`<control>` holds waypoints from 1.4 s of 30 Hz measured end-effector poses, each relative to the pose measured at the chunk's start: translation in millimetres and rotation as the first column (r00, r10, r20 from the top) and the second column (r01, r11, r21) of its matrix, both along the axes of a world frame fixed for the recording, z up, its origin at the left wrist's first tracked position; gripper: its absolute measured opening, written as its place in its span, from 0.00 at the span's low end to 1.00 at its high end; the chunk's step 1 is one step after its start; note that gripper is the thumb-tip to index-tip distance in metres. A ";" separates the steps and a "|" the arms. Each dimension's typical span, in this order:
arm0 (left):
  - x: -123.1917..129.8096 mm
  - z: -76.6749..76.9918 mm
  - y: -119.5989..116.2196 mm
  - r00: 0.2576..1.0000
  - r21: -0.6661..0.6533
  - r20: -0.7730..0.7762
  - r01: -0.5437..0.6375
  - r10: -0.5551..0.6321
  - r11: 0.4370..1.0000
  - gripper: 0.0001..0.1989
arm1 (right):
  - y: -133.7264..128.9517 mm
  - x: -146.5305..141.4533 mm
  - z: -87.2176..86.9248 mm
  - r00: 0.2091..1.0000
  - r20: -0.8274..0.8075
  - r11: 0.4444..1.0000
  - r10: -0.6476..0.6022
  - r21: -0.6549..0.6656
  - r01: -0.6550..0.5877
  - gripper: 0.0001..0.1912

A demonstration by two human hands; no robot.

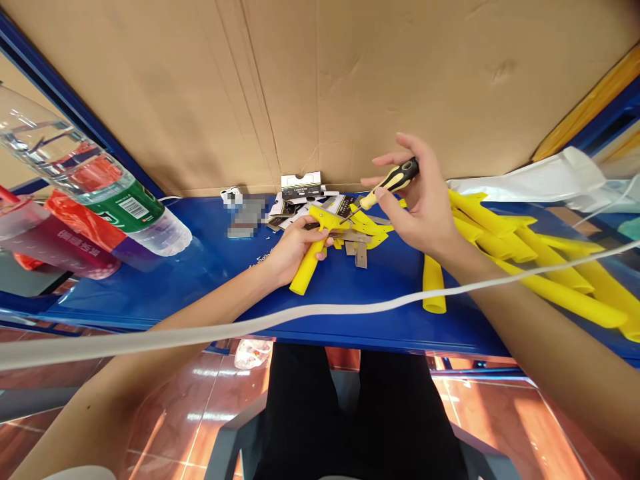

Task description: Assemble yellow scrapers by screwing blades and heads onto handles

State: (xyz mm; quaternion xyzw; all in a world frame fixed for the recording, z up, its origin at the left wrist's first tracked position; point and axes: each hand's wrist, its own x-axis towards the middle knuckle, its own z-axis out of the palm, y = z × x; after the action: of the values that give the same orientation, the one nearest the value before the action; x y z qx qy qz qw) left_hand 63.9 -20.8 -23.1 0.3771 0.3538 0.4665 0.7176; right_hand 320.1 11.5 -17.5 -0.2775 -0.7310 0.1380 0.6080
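Note:
My left hand point(295, 248) is wrapped round a yellow tubular handle point(306, 270), which has a flat metal blade sticking out to the right from its upper end. In my right hand point(423, 207) is a screwdriver point(393, 181) with a black and cream grip, held between thumb and fingers, some fingers spread. Its shaft slants down left, and the tip is near the handle's yellow head. Behind and right of the handle lie yellow pieces and metal plates point(361, 253). A short yellow tube point(433, 285) rests below my right wrist.
Several yellow handles point(555, 257) are piled at the right. Bottle point(125, 200) and red drink cup point(60, 240) stand left. Small boxes point(301, 185) lie by the cardboard wall point(400, 80). A white cable point(320, 310) crosses the view above the blue table point(240, 287).

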 end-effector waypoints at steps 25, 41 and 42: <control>-3.4 2.3 2.5 0.999 0.048 -0.037 -0.012 0.014 0.999 0.24 | -0.9 -6.4 0.2 0.995 0.014 0.993 0.094 -0.074 -0.093 0.32; -3.9 3.4 -2.3 0.997 0.156 -0.070 0.036 -0.025 0.987 0.29 | 25.5 13.1 -6.8 0.976 -0.207 0.989 -0.067 -0.146 0.037 0.39; -4.1 3.4 -2.3 0.997 0.161 -0.069 0.033 -0.023 0.986 0.29 | 25.8 13.3 -7.4 0.974 -0.217 0.988 -0.067 -0.152 0.034 0.39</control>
State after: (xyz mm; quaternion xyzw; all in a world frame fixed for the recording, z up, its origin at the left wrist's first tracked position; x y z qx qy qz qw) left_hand 59.8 -23.2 -19.7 0.4545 0.3333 0.4706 0.6789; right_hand 333.4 37.3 -24.9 -0.3233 -0.6390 0.2062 0.6668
